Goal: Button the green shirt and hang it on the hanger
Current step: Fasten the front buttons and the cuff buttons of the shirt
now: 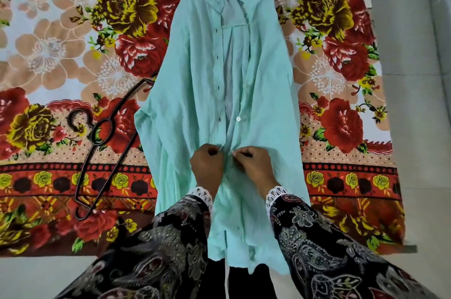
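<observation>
The green shirt (195, 74) lies flat, collar away from the person, on a floral bedsheet (61, 42), its front open above the hands; the left hand (207, 164) pinches the left placket edge; the right hand (253, 164) pinches the right edge; a white button (238, 118) shows higher up; the dark hanger (97, 142) lies just left of the shirt.

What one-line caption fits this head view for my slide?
Both hands, left and right, pinch the green shirt placket on a floral sheet, hanger beside.
</observation>
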